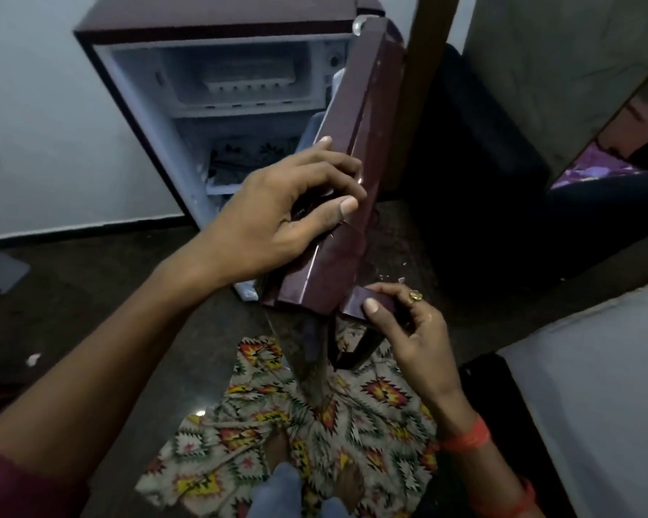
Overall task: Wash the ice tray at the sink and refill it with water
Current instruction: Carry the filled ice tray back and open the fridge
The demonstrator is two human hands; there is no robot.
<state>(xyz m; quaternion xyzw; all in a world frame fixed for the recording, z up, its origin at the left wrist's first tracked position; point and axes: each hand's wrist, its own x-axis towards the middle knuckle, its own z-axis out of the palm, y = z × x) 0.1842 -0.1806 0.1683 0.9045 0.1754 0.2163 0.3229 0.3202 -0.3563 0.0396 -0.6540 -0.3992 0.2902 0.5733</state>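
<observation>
A small maroon fridge [217, 16] stands open against the wall. Its door [367, 117] swings toward me and shows edge-on. In the top freezer compartment lies a white ice tray [247, 84], blurred, with its cells facing down. My left hand [289, 214] grips the door's front edge about halfway down, fingers wrapped over it and thumb on the near face. My right hand [408, 323], with a ring on one finger, pinches a maroon part [360, 302] at the door's lower corner. Neither hand touches the tray.
A patterned cloth [371, 413] lies on the dark floor under the door, with my feet [277, 454] on it. A white appliance or box [595, 386] is at the right. A wooden post [427, 69] and a dark bag [476, 181] stand behind the door.
</observation>
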